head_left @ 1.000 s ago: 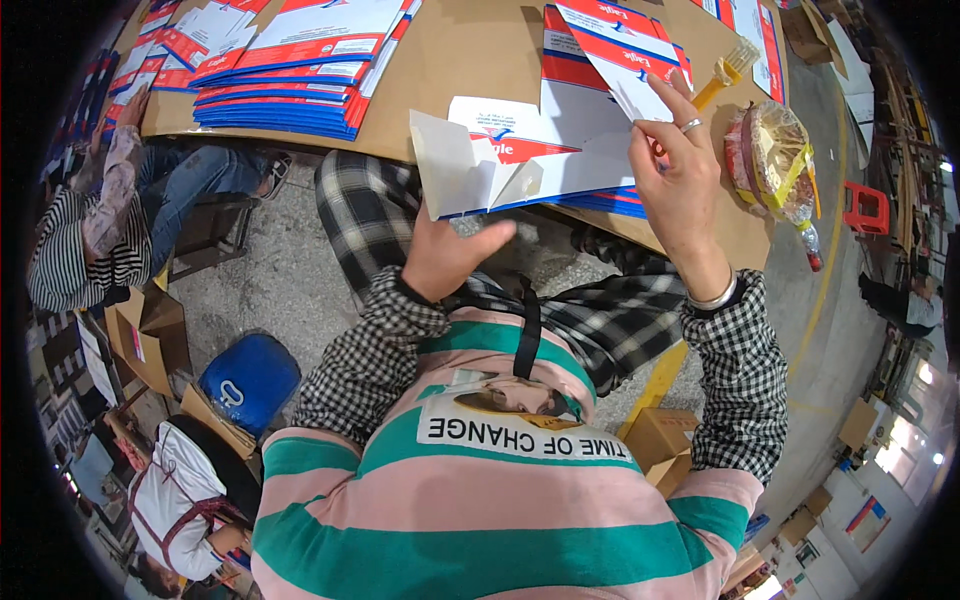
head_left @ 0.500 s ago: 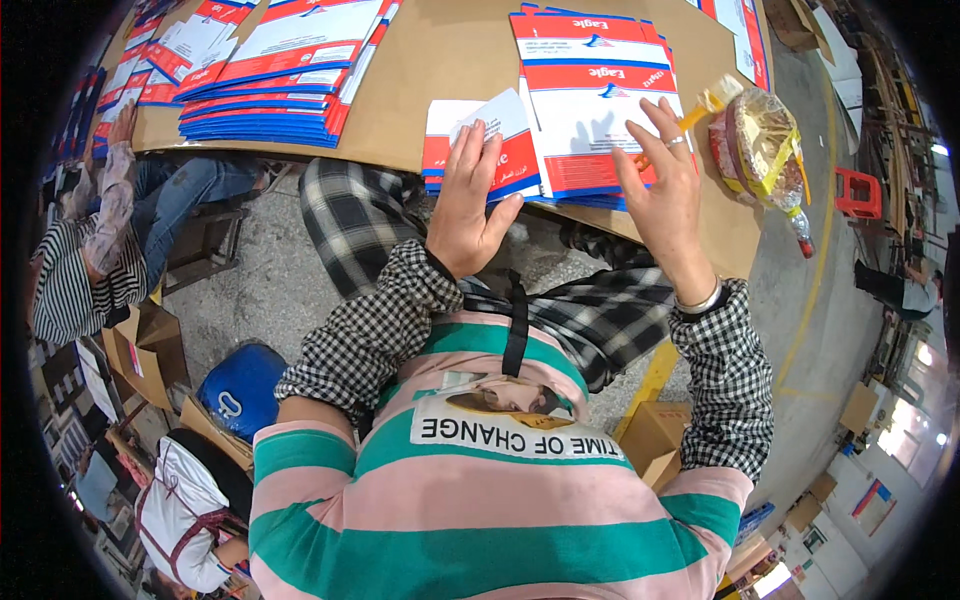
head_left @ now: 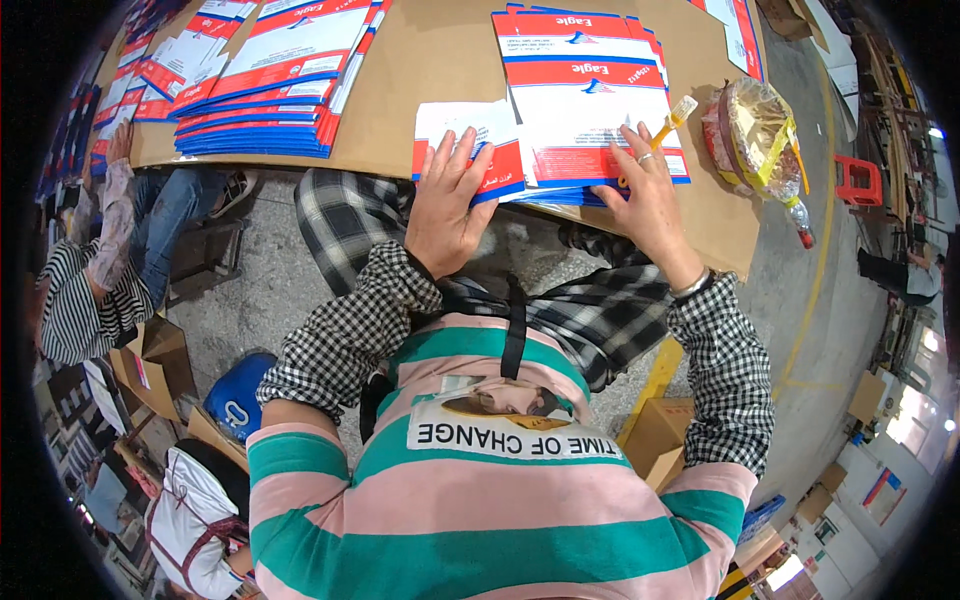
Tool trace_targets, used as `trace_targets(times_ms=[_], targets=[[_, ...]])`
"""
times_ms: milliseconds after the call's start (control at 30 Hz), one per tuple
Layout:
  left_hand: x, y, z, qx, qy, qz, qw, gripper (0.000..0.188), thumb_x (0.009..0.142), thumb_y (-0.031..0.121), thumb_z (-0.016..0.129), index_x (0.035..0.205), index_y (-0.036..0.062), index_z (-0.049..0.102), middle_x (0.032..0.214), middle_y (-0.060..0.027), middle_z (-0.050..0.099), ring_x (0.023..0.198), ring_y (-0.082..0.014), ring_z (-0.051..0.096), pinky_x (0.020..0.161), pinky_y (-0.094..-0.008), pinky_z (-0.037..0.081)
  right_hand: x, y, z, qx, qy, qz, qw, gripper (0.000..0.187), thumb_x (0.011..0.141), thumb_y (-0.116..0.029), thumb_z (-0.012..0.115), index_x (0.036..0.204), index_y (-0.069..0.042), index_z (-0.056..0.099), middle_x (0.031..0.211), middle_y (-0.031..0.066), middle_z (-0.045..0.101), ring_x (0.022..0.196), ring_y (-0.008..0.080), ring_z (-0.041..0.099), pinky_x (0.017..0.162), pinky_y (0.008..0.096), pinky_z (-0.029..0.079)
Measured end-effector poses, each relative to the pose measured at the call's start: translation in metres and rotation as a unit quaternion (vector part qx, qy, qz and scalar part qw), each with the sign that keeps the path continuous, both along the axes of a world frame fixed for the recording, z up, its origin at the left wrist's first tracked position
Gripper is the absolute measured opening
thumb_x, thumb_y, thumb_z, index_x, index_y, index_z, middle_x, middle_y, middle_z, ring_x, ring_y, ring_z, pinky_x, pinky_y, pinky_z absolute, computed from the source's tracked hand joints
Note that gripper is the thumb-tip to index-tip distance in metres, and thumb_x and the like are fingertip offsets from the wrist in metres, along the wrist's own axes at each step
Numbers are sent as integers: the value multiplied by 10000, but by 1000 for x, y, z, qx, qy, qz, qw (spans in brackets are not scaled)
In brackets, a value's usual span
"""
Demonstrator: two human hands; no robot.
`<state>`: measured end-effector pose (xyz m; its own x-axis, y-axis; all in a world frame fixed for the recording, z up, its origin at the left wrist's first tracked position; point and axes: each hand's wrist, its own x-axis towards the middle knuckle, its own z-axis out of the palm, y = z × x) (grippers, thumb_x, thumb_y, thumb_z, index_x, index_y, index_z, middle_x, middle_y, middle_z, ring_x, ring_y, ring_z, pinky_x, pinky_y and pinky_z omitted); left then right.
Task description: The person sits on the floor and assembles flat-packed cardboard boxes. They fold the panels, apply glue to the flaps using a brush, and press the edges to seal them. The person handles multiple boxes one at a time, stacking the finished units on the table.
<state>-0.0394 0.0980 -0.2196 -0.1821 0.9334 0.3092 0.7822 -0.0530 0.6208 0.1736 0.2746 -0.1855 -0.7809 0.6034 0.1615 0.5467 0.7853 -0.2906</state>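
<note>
A brown tabletop bears a stack of flat cartons on the left, while a red, white and blue carton lies flat atop a pile at the near edge, a smaller panel beside it. The card looks light and thin, likely stiff across its faces, yielding at its folds, smooth enough to slide and easily creased; its outer edges appear the best hold. To the right sits a plastic-wrapped tub. The left hand rests flat on the panel, fingers slightly spread; the right hand, loosely curled with fingertips at the carton's lower right, grips a small yellow-handled brush, bristles pointing away.
</note>
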Motion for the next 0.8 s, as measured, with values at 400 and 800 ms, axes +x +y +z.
trace_targets(times_ms=[400, 800], targets=[[4, 2, -10, -42, 86, 9, 995, 510, 960, 344, 488, 1399, 91, 427, 1493, -190, 306, 1402, -407, 196, 1131, -568, 74, -3, 1, -6, -4, 18, -34, 999, 552, 708, -198, 792, 1170, 27, 593, 1369, 190, 463, 1361, 377, 326, 1106, 450, 317], [-12, 1, 6, -123, 185, -7, 975, 448, 898, 307, 581, 1304, 122, 540, 1431, -158, 410, 1361, -401, 286, 1088, -651, 79, 0, -10, -9, -6, 54, -31, 998, 511, 733, -198, 767, 1150, 41, 594, 1348, 207, 471, 1347, 389, 342, 1118, 485, 277]])
